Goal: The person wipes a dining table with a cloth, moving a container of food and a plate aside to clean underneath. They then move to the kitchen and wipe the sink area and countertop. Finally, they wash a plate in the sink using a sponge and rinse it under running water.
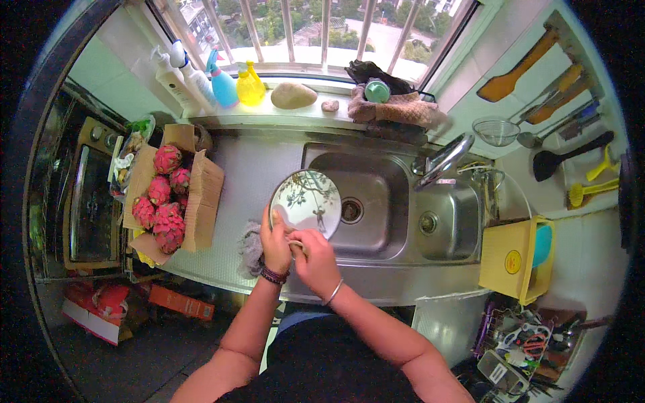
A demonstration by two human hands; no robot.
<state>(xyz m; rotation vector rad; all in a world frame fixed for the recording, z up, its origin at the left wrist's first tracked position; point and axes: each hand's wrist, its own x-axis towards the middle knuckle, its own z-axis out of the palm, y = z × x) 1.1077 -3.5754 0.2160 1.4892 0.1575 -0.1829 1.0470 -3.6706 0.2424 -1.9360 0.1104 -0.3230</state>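
My left hand (275, 245) grips the left rim of a round white plate (307, 199) decorated with leafy branches and a small figure. The plate is tilted over the left edge of the larger steel sink basin (378, 201). Below the plate's lower rim, my right hand (318, 259) pinches a small pale curved piece (297, 245). Whether this piece is a handle of the plate or something separate, I cannot tell. A grey cloth (250, 252) lies on the counter, just left of my left wrist and partly behind it.
An open cardboard box (204, 201) of dragon fruit (169, 221) stands on the counter's left. A chrome faucet (443, 161) reaches over the divider near the smaller basin (448, 221). Spray bottles (221, 83) and a stone (294, 95) line the windowsill. A yellow bin (506, 259) is at right.
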